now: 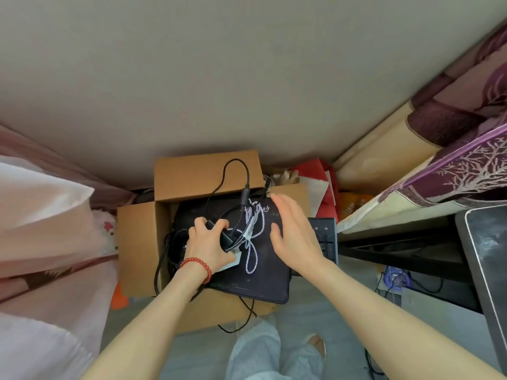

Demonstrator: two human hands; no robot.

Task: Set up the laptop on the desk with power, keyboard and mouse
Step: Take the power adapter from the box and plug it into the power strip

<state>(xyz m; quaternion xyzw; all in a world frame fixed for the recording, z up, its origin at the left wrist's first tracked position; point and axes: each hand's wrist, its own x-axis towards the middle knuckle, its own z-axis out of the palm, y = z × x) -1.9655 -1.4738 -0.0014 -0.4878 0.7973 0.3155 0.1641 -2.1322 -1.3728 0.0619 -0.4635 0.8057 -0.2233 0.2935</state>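
An open cardboard box (137,242) stands on the floor against the wall. A dark laptop sleeve (263,281) lies flat across it. On the sleeve rest a black power adapter (226,238) with its black cable (236,165) looping up over the back flap, and a white braided cable (253,256). My left hand (208,245), with a red bead bracelet at the wrist, is closed around the adapter. My right hand (293,231) hovers open over the sleeve's right side, holding nothing. A black keyboard (327,239) stands on end just right of the box. No mouse is visible.
A dark desk edge (482,270) runs along the right, with a power strip (395,278) and cables on the floor under it. Red bags (321,176) sit behind the box. Pink fabric (46,223) fills the left, purple patterned cloth (466,149) the upper right.
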